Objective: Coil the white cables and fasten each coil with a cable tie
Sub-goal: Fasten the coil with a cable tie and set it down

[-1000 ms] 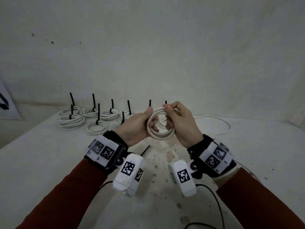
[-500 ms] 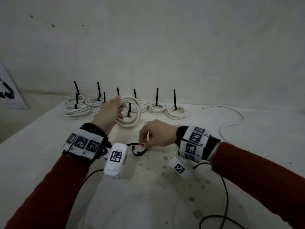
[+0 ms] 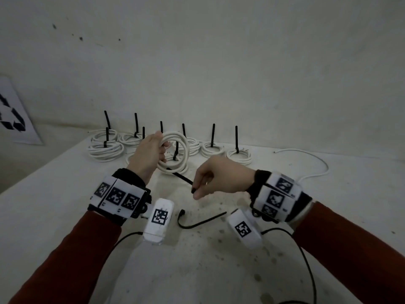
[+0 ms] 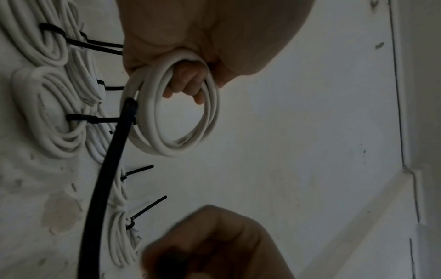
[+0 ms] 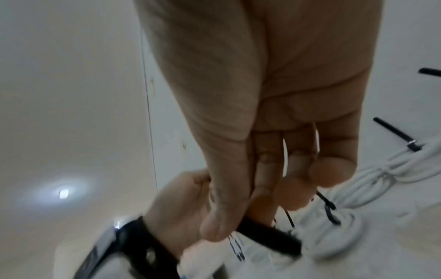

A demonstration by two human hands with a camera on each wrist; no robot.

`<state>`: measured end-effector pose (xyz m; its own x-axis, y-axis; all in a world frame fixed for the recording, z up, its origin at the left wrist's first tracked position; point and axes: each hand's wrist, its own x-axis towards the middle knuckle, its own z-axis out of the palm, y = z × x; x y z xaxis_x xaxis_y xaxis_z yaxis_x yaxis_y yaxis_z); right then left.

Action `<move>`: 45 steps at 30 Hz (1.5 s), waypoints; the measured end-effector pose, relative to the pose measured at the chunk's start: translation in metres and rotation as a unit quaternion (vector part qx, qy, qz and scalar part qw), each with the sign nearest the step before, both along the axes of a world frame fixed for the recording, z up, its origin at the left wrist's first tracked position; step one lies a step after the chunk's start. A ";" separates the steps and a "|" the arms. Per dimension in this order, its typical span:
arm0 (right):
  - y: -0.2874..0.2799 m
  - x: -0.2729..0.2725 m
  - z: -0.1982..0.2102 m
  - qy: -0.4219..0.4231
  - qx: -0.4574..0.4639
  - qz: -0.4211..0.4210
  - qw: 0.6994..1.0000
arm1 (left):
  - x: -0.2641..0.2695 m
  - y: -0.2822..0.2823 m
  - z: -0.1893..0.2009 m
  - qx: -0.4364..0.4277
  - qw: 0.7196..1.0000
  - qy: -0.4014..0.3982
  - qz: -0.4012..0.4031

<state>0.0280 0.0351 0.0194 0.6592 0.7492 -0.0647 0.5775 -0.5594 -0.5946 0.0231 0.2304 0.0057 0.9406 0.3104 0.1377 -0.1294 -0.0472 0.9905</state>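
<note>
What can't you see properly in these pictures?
- Head view: the left hand covers the near side of the white coil.
- Head view: the right hand hides one end of the black cable tie.
- Left wrist view: the right hand is blurred, so its grip cannot be made out.
- Right wrist view: the tie is blurred and partly behind the thumb.

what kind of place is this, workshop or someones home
Probably a bare work or recording room, not a lived-in home: a plain white table against a blank wall, rows of tied cable coils, and a printed marker sheet leaning at the left.
</note>
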 end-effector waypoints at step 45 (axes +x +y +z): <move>-0.069 -0.017 0.033 0.181 0.470 -0.197 0.841 | -0.038 -0.106 0.017 0.267 0.936 -0.094 -0.208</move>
<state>0.0106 -0.0335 0.0526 0.9325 0.3102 0.1849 0.1438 0.1509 -0.9780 -0.0144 0.1246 0.0225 0.9087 -0.2376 0.3432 -0.4155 -0.4357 0.7984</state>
